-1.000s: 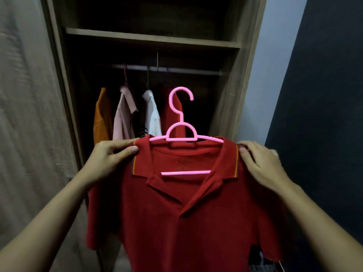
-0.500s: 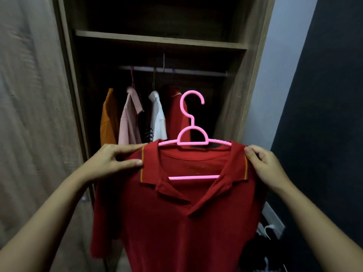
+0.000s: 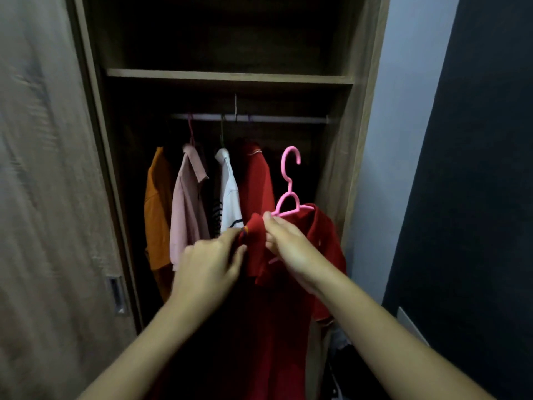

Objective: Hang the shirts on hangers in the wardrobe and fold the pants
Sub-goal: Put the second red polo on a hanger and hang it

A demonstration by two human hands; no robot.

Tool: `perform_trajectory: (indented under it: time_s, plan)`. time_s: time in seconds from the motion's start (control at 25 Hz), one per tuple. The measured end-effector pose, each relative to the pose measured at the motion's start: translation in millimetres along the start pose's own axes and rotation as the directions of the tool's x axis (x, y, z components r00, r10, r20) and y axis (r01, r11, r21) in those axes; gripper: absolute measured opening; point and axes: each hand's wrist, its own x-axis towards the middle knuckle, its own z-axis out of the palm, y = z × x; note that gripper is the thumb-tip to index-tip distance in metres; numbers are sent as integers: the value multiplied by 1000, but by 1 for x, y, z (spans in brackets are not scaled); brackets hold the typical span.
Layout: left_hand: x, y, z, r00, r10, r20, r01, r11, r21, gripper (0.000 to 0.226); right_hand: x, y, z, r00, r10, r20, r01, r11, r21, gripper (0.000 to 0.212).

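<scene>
In the head view, four hung shirts [image 3: 187, 212] are seen on the rail [image 3: 288, 119] of the wardrobe [image 3: 230, 75], so that part is judged largely done. A red shirt [image 3: 326, 243] is carried on a pink hanger [image 3: 290, 180] below the rail, not yet hooked, its collar pinched by the left hand [image 3: 207, 267] and the right hand [image 3: 291, 249]. Hooking is left, and the folding of pants, of which none are shown.
</scene>
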Motion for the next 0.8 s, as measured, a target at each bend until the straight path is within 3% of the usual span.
perform_trajectory:
  time_s: [0.12, 0.2, 0.32, 0.44, 0.52, 0.64, 0.8]
  plan:
    - [7, 35, 9, 972, -125, 200, 132, 991, -18, 40, 16, 2, -9, 990, 86, -114, -64, 981, 181, 46]
    - [18, 39, 10, 934, -138, 330, 192, 972, -135, 39, 23, 0, -21, 977, 124, -173, -64, 946, 318, 57]
    - [42, 27, 29, 921, -175, 348, 262, 939, -223, 47, 36, -4, -40, 955, 170, -245, -70, 926, 370, 41]
    - [76, 11, 62, 964, -159, 215, 200, 962, -186, 35, 56, -1, -54, 931, 122, -345, -78, 987, 139, 14]
    - [111, 1, 88, 991, -76, 106, 104, 951, -291, 42, 72, 2, -61, 925, 92, -367, -100, 995, -2, 32]
    - [168, -11, 122, 998, -56, -22, 43, 925, -376, 47, 97, 0, -69, 919, 44, -391, -100, 987, -125, 37]
    - [210, -19, 172, 999, -16, 47, 30, 948, -317, 59, 137, -3, -86, 922, -41, -385, -87, 947, -309, 41]
